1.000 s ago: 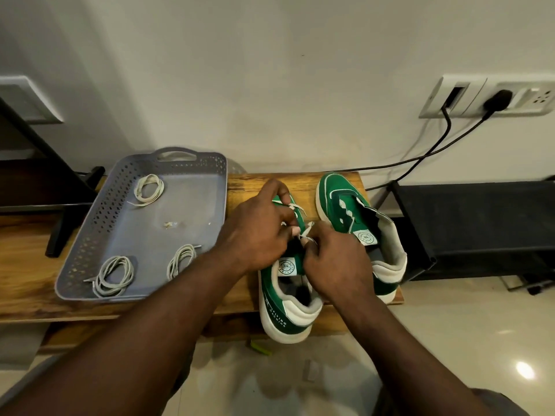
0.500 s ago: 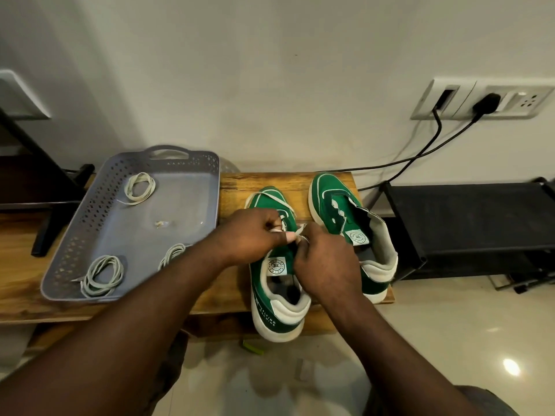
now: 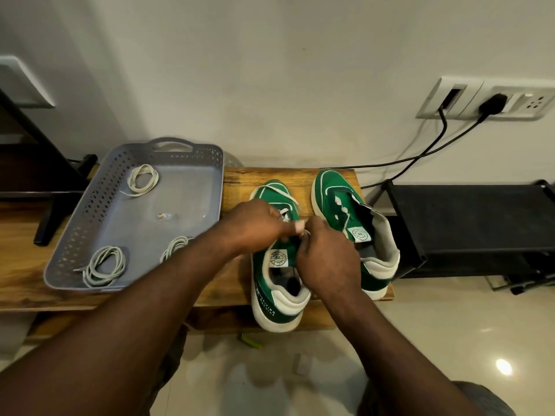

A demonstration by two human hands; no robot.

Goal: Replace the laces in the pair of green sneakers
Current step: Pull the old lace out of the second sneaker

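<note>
A green sneaker (image 3: 271, 195) is set on a wooden bench (image 3: 240, 181), with a second sneaker (image 3: 336, 195) at its 3 o'clock. A white lace (image 3: 284, 216) is pinched over its tongue by the curled fingers of the left hand (image 3: 255, 226) and right hand (image 3: 327, 259), probably for working through the eyelets. Coiled laces (image 3: 105, 265) are kept ready in a grey tray (image 3: 120, 211) at 9 o'clock.

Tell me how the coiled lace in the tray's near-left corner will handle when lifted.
The lace is probably floppy: it lies in loose, uneven loops. It looks thin, so likely very light. A free end sticks out, so it may unravel when lifted.
</note>
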